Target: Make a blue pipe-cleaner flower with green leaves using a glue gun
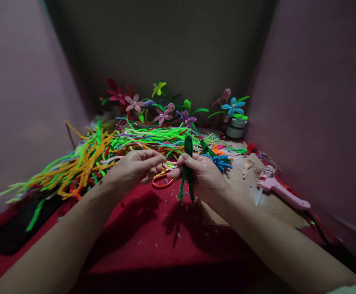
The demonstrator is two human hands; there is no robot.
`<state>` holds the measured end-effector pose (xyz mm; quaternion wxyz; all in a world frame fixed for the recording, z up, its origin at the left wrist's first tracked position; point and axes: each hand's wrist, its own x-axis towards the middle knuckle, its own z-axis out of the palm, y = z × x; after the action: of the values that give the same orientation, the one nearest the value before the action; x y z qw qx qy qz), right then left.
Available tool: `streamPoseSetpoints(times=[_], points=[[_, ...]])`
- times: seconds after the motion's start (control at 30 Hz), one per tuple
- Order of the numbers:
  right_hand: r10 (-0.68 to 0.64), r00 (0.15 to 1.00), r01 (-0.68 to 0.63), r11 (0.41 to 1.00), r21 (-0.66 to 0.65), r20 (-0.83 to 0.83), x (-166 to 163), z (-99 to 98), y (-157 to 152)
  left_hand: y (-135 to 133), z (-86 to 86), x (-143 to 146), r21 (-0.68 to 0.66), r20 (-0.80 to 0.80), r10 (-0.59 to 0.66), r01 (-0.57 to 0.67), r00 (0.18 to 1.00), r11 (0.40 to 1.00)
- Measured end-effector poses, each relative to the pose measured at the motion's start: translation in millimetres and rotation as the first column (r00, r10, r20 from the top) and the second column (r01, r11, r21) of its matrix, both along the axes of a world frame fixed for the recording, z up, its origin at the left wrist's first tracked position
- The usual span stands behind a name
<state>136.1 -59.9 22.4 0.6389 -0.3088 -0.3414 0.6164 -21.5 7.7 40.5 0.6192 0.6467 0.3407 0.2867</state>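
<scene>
My right hand (202, 174) is closed around a dark green pipe cleaner (187, 163) bent into a loop, its rounded top above my fingers and its two ends hanging below. My left hand (135, 166) is pinched close beside it, fingertips touching a thin strand near the right hand's fingers; what it pinches is too small to name. Under the hands lie scissors with orange handles (162, 182) on a red cloth (147, 232).
A big heap of coloured pipe cleaners (104, 151) spreads left and behind. Finished pipe-cleaner flowers (162, 110) stand at the back, one blue flower in a small white pot (235, 127). A pink glue gun (280, 190) lies on cardboard (251, 179) at right. Blue pipe-cleaner pieces (222, 161).
</scene>
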Motion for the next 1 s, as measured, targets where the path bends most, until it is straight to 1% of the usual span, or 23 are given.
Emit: streamPoseSetpoints(times=[0.07, 0.17, 0.3, 0.33, 0.4, 0.5, 0.6, 0.67, 0.7, 0.73, 0.77, 0.83, 0.87, 0.9, 0.93, 0.97, 1.0], points=[[0.068, 0.997, -0.067, 0.998, -0.012, 0.037, -3.2, 0.0, -3.1, 0.0, 1.1, 1.0, -0.020, 0.137, 0.054, -0.052, 0.989, 0.998], [0.149, 0.982, -0.146, 0.989, -0.037, 0.113, -8.6, -2.8, -7.2, -7.4, -1.1, 8.7, -0.079, 0.241, 0.059, -0.042, 0.969, 0.996], [0.233, 0.951, -0.229, 0.972, -0.045, 0.205, -12.7, -8.8, -10.3, -14.0, -4.5, 14.5, -0.134, 0.278, 0.020, 0.019, 0.960, 0.991], [0.254, 0.945, -0.249, 0.967, -0.051, 0.206, -13.0, -9.9, -10.7, -13.8, -5.1, 14.3, -0.137, 0.272, 0.017, 0.022, 0.962, 0.990], [0.289, 0.936, -0.279, 0.957, -0.078, 0.201, -13.3, -11.4, -11.2, -12.4, -6.2, 12.9, -0.124, 0.252, 0.043, -0.012, 0.967, 0.992], [0.277, 0.935, -0.262, 0.960, -0.097, 0.220, -14.0, -12.4, -10.9, -10.8, -7.0, 12.1, -0.068, 0.224, 0.110, -0.097, 0.968, 0.993], [0.224, 0.945, -0.218, 0.975, -0.052, 0.239, -15.2, -14.1, -9.9, -13.3, -5.8, 14.2, -0.025, 0.231, 0.152, -0.150, 0.961, 0.988], [0.182, 0.941, -0.183, 0.983, -0.025, 0.285, -15.6, -15.1, -9.5, -17.1, -3.8, 16.0, 0.017, 0.210, 0.201, -0.209, 0.957, 0.978], [0.169, 0.932, -0.169, 0.985, -0.029, 0.322, -15.7, -15.2, -9.6, -19.3, -2.6, 16.7, 0.065, 0.183, 0.238, -0.253, 0.954, 0.965], [0.164, 0.918, -0.159, 0.986, -0.043, 0.361, -15.6, -15.1, -9.8, -21.5, -1.3, 17.1, 0.142, 0.149, 0.284, -0.305, 0.947, 0.942], [0.170, 0.904, -0.157, 0.985, -0.067, 0.392, -15.5, -14.6, -10.3, -23.6, 0.0, 17.3, 0.240, 0.114, 0.332, -0.350, 0.936, 0.905], [0.203, 0.890, -0.170, 0.979, -0.116, 0.408, -15.8, -13.6, -11.7, -26.3, 1.8, 17.1, 0.440, 0.065, 0.415, -0.399, 0.907, 0.804], [0.219, 0.892, -0.179, 0.974, -0.136, 0.395, -16.4, -13.4, -12.6, -26.6, 2.1, 16.7, 0.516, 0.054, 0.444, -0.406, 0.894, 0.755], [0.227, 0.899, -0.184, 0.972, -0.148, 0.376, -17.3, -13.4, -13.8, -26.0, 1.9, 16.2, 0.563, 0.050, 0.464, -0.409, 0.884, 0.718], [0.227, 0.908, -0.184, 0.971, -0.151, 0.352, -18.4, -13.8, -15.0, -24.7, 1.4, 15.6, 0.582, 0.055, 0.478, -0.417, 0.877, 0.698], [0.218, 0.919, -0.177, 0.973, -0.148, 0.330, -19.6, -14.5, -16.3, -22.8, 0.5, 15.0, 0.570, 0.062, 0.483, -0.428, 0.874, 0.702], [0.203, 0.930, -0.167, 0.976, -0.140, 0.308, -20.9, -15.4, -17.5, -20.4, -0.5, 14.4, 0.527, 0.072, 0.475, -0.438, 0.877, 0.729]])
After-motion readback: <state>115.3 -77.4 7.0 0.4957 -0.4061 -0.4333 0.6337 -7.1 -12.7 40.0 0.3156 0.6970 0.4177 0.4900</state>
